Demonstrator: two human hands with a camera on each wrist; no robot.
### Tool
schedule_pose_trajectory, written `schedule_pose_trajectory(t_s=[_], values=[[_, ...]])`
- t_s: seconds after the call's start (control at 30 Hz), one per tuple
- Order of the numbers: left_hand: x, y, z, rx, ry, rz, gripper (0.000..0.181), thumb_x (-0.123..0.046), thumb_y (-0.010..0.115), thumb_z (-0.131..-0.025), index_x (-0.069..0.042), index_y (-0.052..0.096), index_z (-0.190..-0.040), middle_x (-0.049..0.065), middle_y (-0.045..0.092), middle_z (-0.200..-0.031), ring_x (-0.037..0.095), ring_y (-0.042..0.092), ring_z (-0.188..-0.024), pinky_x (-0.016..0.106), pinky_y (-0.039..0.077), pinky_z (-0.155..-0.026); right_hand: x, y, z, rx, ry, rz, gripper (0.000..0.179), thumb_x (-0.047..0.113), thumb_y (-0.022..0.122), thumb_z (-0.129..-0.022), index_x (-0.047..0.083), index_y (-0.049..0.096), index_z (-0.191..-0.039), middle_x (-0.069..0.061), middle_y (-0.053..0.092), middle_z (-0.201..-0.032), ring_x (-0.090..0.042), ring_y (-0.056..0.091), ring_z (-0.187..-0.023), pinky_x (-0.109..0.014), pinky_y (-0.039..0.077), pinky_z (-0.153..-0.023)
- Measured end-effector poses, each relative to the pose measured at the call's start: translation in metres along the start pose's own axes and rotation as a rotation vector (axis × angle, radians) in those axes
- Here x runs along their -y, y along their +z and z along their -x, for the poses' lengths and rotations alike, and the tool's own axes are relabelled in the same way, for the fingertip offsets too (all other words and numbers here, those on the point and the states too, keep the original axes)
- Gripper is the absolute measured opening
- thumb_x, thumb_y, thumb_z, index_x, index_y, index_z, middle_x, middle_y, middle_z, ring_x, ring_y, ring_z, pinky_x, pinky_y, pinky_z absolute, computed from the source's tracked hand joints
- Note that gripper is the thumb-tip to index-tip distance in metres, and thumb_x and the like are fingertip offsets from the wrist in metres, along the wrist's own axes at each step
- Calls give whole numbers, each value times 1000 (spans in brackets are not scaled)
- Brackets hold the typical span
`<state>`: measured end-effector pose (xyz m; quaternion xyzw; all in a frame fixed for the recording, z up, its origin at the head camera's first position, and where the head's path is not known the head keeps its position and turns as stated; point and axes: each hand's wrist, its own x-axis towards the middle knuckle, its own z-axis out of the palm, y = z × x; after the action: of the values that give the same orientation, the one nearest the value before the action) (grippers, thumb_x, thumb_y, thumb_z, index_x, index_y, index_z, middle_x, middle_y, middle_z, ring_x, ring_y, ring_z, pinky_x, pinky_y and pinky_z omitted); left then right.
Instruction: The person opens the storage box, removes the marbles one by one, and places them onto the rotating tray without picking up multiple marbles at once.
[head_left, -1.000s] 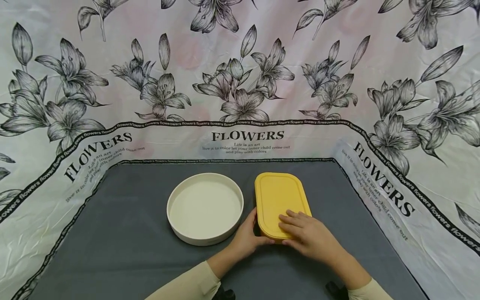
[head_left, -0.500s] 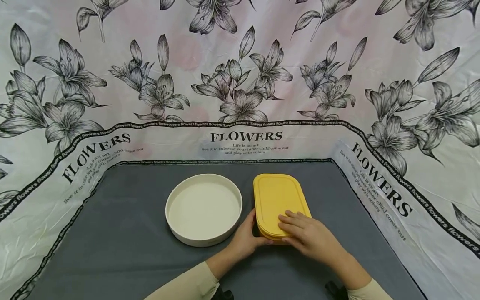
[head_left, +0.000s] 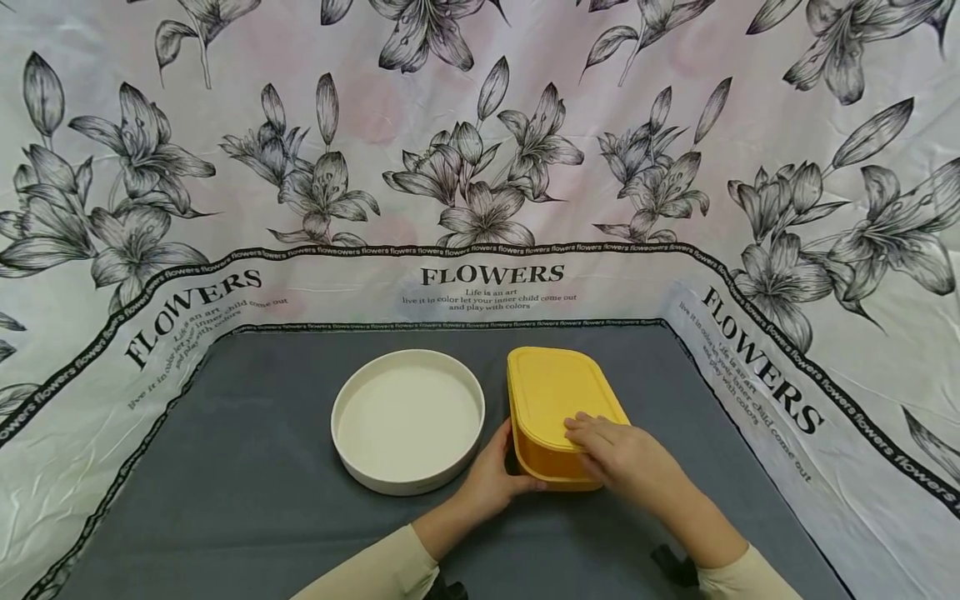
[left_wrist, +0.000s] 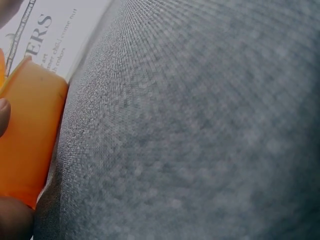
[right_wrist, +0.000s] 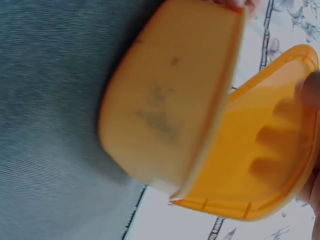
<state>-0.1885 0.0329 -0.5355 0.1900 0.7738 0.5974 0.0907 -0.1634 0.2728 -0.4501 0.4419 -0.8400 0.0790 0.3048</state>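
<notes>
Two hands work on one yellow box (head_left: 558, 454) that sits on the grey cloth (head_left: 262, 500), just at the 3 o'clock side of a round white dish (head_left: 408, 421). The left hand (head_left: 495, 475) curls its fingers and thumb round the near left corner of the box and steadies it against the cloth. The right hand (head_left: 626, 462) pinches the near edge of the yellow lid (head_left: 558, 396), fingers on top and thumb hidden beneath. The right wrist view shows the lid (right_wrist: 265, 150) tipped up from the box (right_wrist: 170, 100) at the near side, with a wedge of gap open between them, while the far side looks hinged on the rim. What lies inside the box cannot be told from any view.

Several things could go wrong here. If the far edge is snapped tight, a sharp pull might jerk the whole box toward 6 o'clock or lift it off the cloth, since only one corner is held. A sideways slip toward 9 o'clock would knock it into the dish, which stands just beside it. Should the lid spring free suddenly, it could flick out of the pinch, and any contents could spill.

A flower-printed sheet (head_left: 487, 150) rises behind at 12 o'clock.
</notes>
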Motion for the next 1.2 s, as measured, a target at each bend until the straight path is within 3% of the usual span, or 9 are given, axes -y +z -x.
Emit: schedule_pose_trajectory(t_s=[0.1, 0.2, 0.37, 0.43, 0.6, 0.7, 0.87, 1.0, 1.2], values=[[0, 0, 0, 3, -11, 15, 110, -22, 93, -77, -11, 24, -163, 8, 40, -162, 26, 41, -148, 50, 35, -121, -1, -5, -5, -22, 48, 0, 44, 30, 36, -112, 1, 69, -109, -10, 76, -113, -27, 74, -104, -39, 63, -79], [1, 1, 0, 1, -16, 15, 110, -23, 93, -77, -11, 25, -163, 8, 39, -162, 27, 41, -148, 51, 35, -121, -3, -10, -8, -58, 83, 2, 16, 15, 63, -103, 1, 68, -110, -10, 77, -111, -25, 75, -100, -38, 63, -75], [0, 2, 0, 15, -16, 17, 111, -24, 93, -77, -8, 24, -163, 11, 39, -162, 29, 41, -148, 54, 34, -121, -8, -17, -11, -140, 125, 7, 46, -12, 83, -67, 1, 71, -110, -10, 77, -108, -24, 76, -92, -36, 62, -70], [-1, 2, -1, 18, -15, 27, 112, -23, 93, -78, -7, 23, -163, 12, 40, -162, 29, 40, -148, 54, 32, -122, -12, -19, -11, -171, 152, -11, 42, -11, 84, -70, 0, 72, -109, -11, 77, -108, -25, 76, -91, -35, 62, -70], [-2, 0, -2, 11, -15, 18, 112, -22, 93, -78, -5, 22, -163, 14, 39, -162, 29, 39, -149, 53, 31, -122, -20, -24, -9, -212, 257, -79, 21, 19, 68, -100, 2, 74, -109, -10, 77, -108, -26, 76, -90, -25, 61, -76], [-3, -1, -1, 12, -10, 7, 112, -21, 93, -78, -4, 22, -163, 15, 40, -161, 29, 39, -149, 53, 31, -122, -23, -27, -8, -240, 326, -88, 16, 13, 76, -94, 3, 75, -107, -7, 78, -104, -20, 75, -81, -14, 58, -74], [-3, -3, -1, 22, -10, 32, 113, -20, 92, -78, -5, 20, -164, 14, 40, -161, 28, 38, -150, 53, 28, -124, -28, -29, -9, -310, 386, -84, 41, -17, 85, -69, 5, 77, -103, -6, 77, -91, -7, 60, -61, -10, 48, -56], [-4, -3, -1, 32, -1, 55, 114, -20, 92, -78, -6, 18, -164, 13, 39, -162, 27, 36, -151, 52, 27, -124, -32, -31, -6, -344, 449, -112, 36, -16, 82, -72, 5, 77, -101, -6, 76, -88, -3, 50, -58, -9, 39, -52], [-4, -2, -1, 35, 12, 69, 112, -18, 92, -79, -6, 19, -164, 14, 41, -161, 28, 38, -149, 53, 29, -123, -37, -31, -2, -383, 521, -141, 26, -10, 84, -77, 3, 77, -99, -7, 77, -90, 4, 59, -68, -5, 46, -59]])
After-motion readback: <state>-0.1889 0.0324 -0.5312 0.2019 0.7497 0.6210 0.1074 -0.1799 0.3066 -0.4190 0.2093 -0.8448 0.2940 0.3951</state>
